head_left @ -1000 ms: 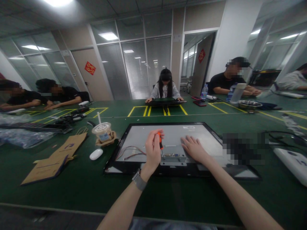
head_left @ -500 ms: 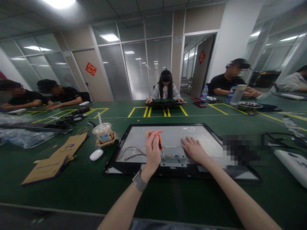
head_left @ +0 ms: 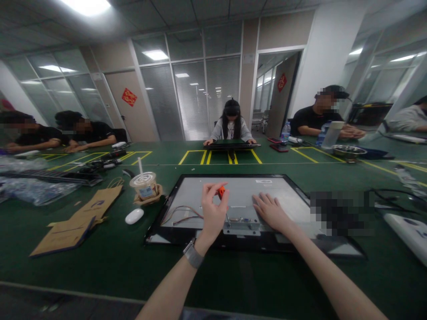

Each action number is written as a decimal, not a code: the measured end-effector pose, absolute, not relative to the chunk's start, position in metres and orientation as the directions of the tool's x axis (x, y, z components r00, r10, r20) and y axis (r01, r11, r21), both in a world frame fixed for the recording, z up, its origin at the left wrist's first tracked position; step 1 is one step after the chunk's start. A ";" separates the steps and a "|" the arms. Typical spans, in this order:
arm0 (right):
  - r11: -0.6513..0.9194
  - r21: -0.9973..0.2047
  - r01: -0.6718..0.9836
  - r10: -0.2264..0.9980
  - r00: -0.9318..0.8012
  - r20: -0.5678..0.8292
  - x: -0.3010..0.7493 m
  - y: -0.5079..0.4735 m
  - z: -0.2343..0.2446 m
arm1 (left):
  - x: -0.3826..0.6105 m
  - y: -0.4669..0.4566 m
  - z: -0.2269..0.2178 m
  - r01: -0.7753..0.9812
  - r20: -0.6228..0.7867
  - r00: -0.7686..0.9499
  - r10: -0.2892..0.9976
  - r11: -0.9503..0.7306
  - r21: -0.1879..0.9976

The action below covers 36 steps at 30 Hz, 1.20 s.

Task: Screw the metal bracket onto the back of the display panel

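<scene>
My left hand is closed around the orange handle of a screwdriver, held upright. Its shaft points down to the left end of a metal bracket with video ports; the tip is too small to make out. The bracket is on the back of a flat display panel with a black frame, lying on the table. My right hand rests flat on the panel's grey back, fingers stretched out, right of the ports. A thin wire bundle lies on the panel left of my left hand.
Left of the panel are a white mouse, an iced drink cup in a carton holder and a brown paper bag. A white device is at the right. Across the green table, a person holds another panel.
My left thumb and fingers have shifted on the screwdriver, and more of its orange handle shows. My right hand stays flat on the panel. The view has tilted very slightly.
</scene>
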State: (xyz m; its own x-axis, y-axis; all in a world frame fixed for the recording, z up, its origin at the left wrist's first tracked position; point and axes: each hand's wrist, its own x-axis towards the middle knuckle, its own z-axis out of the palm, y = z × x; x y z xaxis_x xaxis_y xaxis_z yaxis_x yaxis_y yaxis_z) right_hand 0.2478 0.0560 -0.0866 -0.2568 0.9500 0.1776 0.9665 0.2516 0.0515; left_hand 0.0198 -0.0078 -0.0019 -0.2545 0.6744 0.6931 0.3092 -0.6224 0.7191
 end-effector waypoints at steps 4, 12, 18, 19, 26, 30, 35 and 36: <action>0.249 0.060 0.967 0.951 -0.255 0.175 0.248 0.057 -0.087 | 0.019 -0.009 -0.001 0.282 0.685 -0.227 0.692 -0.626 0.727; 0.248 0.103 0.963 0.950 -0.263 0.166 0.247 0.055 -0.085 | 0.011 -0.009 0.014 0.207 0.629 0.105 0.770 -0.635 0.744; 0.252 0.135 0.958 0.946 -0.273 0.176 0.247 0.055 -0.086 | 0.003 -0.002 0.015 0.321 0.695 0.025 0.719 -0.664 0.675; 0.251 0.138 0.958 0.946 -0.273 0.175 0.247 0.055 -0.086 | 0.001 -0.002 0.016 0.318 0.683 0.049 0.728 -0.660 0.681; 0.252 0.131 0.959 0.949 -0.272 0.161 0.247 0.055 -0.086 | -0.019 -0.002 0.028 0.051 0.405 0.405 0.820 -0.462 0.885; 0.242 0.107 0.964 0.952 -0.257 0.167 0.247 0.055 -0.087 | -0.023 0.001 0.028 0.136 0.383 0.362 0.850 -0.455 0.880; 0.255 0.086 0.963 0.949 -0.266 0.171 0.249 0.055 -0.086 | -0.018 0.002 0.024 0.331 0.501 0.243 0.831 -0.556 0.763; 0.258 0.086 0.962 0.948 -0.269 0.171 0.249 0.055 -0.086 | -0.017 0.001 0.024 0.366 0.531 0.233 0.815 -0.579 0.728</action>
